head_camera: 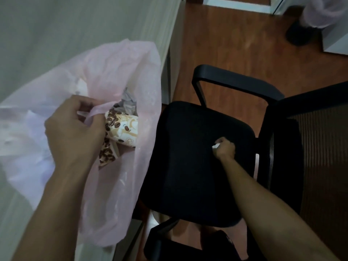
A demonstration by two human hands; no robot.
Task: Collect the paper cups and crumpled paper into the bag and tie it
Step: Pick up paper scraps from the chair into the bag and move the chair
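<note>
Pinching the bag [120, 76] rim, left hand [75, 129]; right hand [225, 148] grips crumpled paper [215, 147].

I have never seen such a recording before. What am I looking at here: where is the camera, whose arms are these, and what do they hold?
There is no machine here. A person wears the camera on the head, so the one picture looks down at their own arms. The left hand grips the rim of a thin pink plastic bag that rests on a pale table. Inside it lie paper cups printed with brown coffee beans and grey crumpled paper. The right hand pinches a small white scrap of paper over the seat of a black office chair.
</note>
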